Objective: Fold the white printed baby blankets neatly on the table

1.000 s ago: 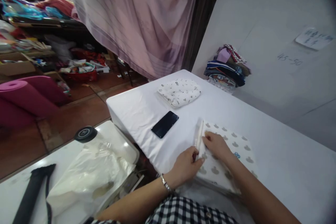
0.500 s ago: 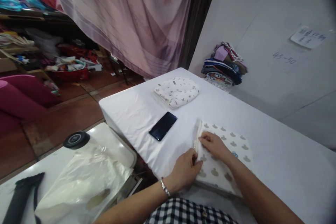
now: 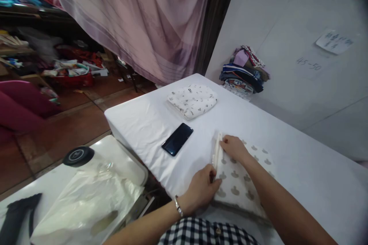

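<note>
A white folded cloth (image 3: 238,178) printed with grey-beige shapes lies on the white-covered table in front of me. My left hand (image 3: 204,184), with a silver bracelet at the wrist, pinches the cloth's left edge near its lower corner. Farther up that same edge, my right hand (image 3: 233,147) has its thumb and fingers closed on the fabric by the upper corner. Beyond my left hand lies a black phone (image 3: 177,139). Another folded white cloth (image 3: 193,101), with a small scattered print, rests toward the table's far end.
The table (image 3: 138,122) runs beside a grey wall with handwritten notes (image 3: 333,42). A stack of folded clothes (image 3: 244,69) stands against that wall. To the left, a lower white surface holds a plastic bag (image 3: 92,195) and a round black object (image 3: 78,156). A pink curtain (image 3: 143,19) hangs behind.
My right hand has slid up along the cloth's left edge toward its upper corner. My left hand keeps its hold near the lower corner. The view has shifted slightly.
</note>
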A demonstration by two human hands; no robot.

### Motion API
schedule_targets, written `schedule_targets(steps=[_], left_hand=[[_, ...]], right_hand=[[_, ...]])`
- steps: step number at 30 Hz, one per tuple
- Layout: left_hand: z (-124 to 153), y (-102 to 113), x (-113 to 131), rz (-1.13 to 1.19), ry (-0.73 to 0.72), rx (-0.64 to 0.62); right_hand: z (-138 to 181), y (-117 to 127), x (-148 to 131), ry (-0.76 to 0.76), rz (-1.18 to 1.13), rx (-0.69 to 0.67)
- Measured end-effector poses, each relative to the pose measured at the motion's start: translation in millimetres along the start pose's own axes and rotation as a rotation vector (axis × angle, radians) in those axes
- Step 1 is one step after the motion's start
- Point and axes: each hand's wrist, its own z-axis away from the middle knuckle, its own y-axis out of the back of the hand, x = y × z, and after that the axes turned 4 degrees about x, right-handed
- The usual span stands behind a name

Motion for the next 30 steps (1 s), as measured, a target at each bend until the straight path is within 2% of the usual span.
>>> schedule_targets(steps=[8, 12, 14, 16, 18, 23, 26, 30], left_hand=[[-2.4, 1.1, 0.9, 0.002, 0.004, -0.017], [-1.8, 0.4, 0.5, 0.003, 0.004, -0.002], [-1.3, -0.2, -0.3, 0.007, -0.008, 0.007], [-1.2, -1.1, -1.5, 0.015, -0.024, 0.012], [-1.5, -2.2, -3.1, 0.026, -0.035, 0.015], [-4.9, -4.3, -7.5, 0.043, -0.033, 0.052], [-6.6, -4.6, -9.3, 0.057, -0.039, 0.068], [-7.4, -5.1, -9.2, 0.029, -0.082, 0.090]], right_hand=[[0.5, -13.3, -3.9, -0.020, -0.201, 0.033], [13.1, -17.0, 10.4, 0.051, -0.475, 0.012], [25.6, -16.0, 19.0, 0.120, -0.521, 0.075], [39.3, -16.3, 24.4, 0.218, -0.457, 0.176], [50.4, -20.5, 25.5, 0.311, -0.316, 0.216], [55.3, -39.8, 18.8, 0.335, -0.041, 0.085], [50.8, -42.5, 15.4, 0.320, -0.018, 0.058], [53.6, -30.5, 11.7, 0.303, -0.074, 0.023]])
